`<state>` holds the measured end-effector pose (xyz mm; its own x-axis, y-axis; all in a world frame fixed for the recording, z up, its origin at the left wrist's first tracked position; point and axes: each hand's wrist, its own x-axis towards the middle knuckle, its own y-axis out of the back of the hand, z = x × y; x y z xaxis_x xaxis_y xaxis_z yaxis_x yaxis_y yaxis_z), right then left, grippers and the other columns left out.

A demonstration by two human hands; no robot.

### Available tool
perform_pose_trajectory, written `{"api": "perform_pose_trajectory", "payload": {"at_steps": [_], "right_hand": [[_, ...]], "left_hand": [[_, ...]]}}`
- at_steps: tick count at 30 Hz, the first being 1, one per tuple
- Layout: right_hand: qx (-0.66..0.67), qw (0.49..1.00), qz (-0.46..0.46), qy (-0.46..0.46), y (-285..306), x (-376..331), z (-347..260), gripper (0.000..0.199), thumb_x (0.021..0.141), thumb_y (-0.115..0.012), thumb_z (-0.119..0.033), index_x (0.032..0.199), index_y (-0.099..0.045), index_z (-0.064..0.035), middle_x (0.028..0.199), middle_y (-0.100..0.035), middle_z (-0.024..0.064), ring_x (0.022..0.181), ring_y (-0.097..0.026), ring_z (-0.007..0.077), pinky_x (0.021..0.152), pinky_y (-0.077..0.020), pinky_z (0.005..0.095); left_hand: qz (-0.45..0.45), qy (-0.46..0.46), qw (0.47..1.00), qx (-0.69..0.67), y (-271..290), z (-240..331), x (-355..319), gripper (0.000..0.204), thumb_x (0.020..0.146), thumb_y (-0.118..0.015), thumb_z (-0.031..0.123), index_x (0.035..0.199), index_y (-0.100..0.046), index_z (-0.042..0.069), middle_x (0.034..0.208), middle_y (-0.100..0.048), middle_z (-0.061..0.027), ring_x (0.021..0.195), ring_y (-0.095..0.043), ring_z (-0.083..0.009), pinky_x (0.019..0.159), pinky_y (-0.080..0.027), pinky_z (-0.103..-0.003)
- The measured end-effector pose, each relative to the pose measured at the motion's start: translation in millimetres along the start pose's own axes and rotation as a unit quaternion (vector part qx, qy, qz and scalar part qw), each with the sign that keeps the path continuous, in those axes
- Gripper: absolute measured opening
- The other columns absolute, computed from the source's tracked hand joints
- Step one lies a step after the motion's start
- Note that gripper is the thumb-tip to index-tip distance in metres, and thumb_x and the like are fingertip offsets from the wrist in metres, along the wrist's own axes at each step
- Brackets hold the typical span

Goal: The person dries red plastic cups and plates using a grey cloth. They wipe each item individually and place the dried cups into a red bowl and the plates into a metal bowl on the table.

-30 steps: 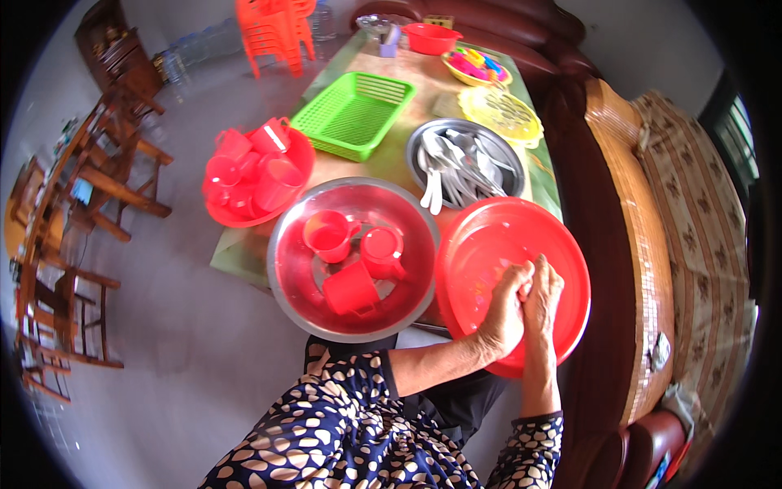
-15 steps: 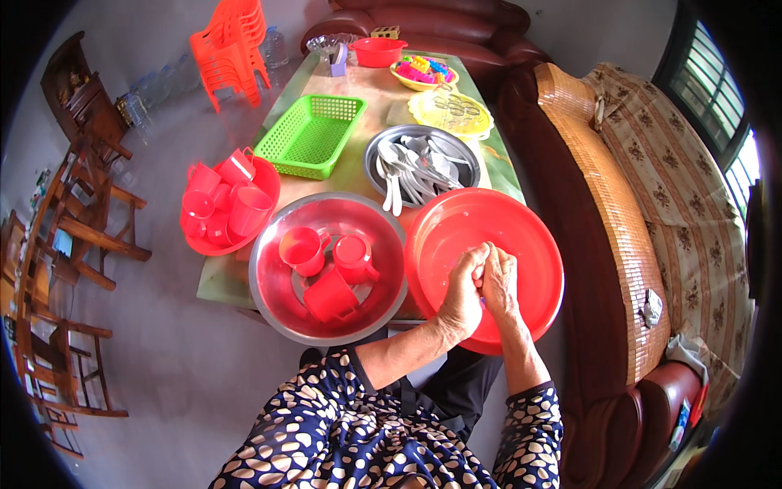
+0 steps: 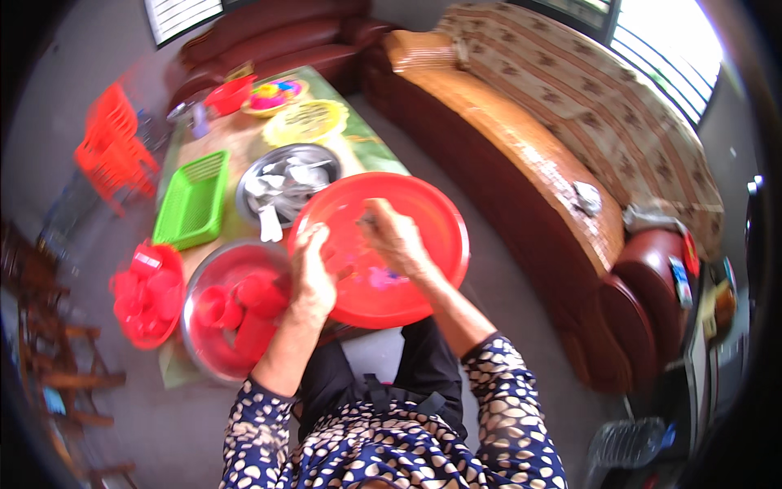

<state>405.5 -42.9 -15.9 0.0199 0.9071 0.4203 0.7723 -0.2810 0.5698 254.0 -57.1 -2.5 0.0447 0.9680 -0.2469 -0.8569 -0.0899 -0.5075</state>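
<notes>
A large red basin [image 3: 440,236] sits at the table's near right end, with a blurred pink and blue patch [image 3: 379,277] at its bottom. My left hand [image 3: 313,273] is over the basin's left rim, thumb apart from the fingers, nothing seen in it. Above the basin's middle, my right hand [image 3: 393,238] has its fingers curled in; what they hold, if anything, is hidden. Left of the basin stands a steel basin [image 3: 195,326] with red mugs [image 3: 218,308] in it, partly behind my left forearm.
Farther left is a red bowl [image 3: 134,336] of red mugs. Beyond are a steel bowl [image 3: 246,204] of spoons, a green basket [image 3: 191,204] and a yellow tray [image 3: 305,122]. A long sofa [image 3: 489,220] runs along the right; orange chairs [image 3: 114,147] stand at left.
My hands were clasped together over the red basin; now they are apart, the left one nearer its left rim. The view has turned right, so the table appears farther left.
</notes>
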Motion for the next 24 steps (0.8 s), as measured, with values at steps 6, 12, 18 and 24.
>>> {"api": "perform_pose_trajectory", "payload": {"at_steps": [6,12,18,24], "right_hand": [[0.126,0.989,-0.06,0.047,-41.1,-22.8,-14.2,0.045,0.084,-0.053,-0.003,0.128,-0.045,-0.0008,0.109,-0.056,0.0266,0.101,-0.056,0.0411,0.081,-0.0486,0.0454],[0.069,0.985,0.1,0.125,-17.7,-41.7,-34.9,0.046,0.076,-0.068,-0.007,0.12,-0.054,-0.0088,0.101,-0.053,0.0158,0.098,-0.057,0.0367,0.08,-0.0501,0.0405],[0.415,0.903,-0.108,-0.011,14.1,-42.0,-60.0,0.019,0.089,-0.059,-0.021,0.094,-0.058,-0.0031,0.073,-0.062,0.0075,0.062,-0.06,0.0122,0.052,-0.0476,0.0266],[0.297,0.95,-0.013,-0.099,6.1,-19.1,-46.9,0.032,0.095,-0.053,-0.027,0.078,-0.061,-0.0016,0.052,-0.057,0.0078,0.041,-0.054,0.0194,0.039,-0.0431,0.0303]], "left_hand": [[-0.183,0.039,0.978,-0.09,13.0,-13.0,22.9,0.03,0.1,-0.043,0.028,0.118,-0.055,0.007,0.106,-0.06,-0.0038,0.101,-0.056,-0.0157,0.092,-0.045,-0.034],[-0.191,0.074,0.972,-0.113,15.0,-12.3,15.7,0.03,0.1,-0.043,0.022,0.118,-0.055,0.001,0.106,-0.062,-0.0098,0.102,-0.059,-0.0202,0.095,-0.046,-0.035],[-0.267,0.058,0.954,-0.122,25.2,-9.4,18.9,0.034,0.099,-0.043,0.037,0.114,-0.056,0.009,0.1,-0.061,-0.0085,0.09,-0.059,-0.0206,0.085,-0.05,-0.039],[-0.317,0.046,0.94,-0.113,22.8,-22.2,-5.6,0.03,0.1,-0.043,0.035,0.111,-0.056,0.01,0.085,-0.057,-0.0005,0.079,-0.054,-0.011,0.076,-0.051,-0.033]]}}
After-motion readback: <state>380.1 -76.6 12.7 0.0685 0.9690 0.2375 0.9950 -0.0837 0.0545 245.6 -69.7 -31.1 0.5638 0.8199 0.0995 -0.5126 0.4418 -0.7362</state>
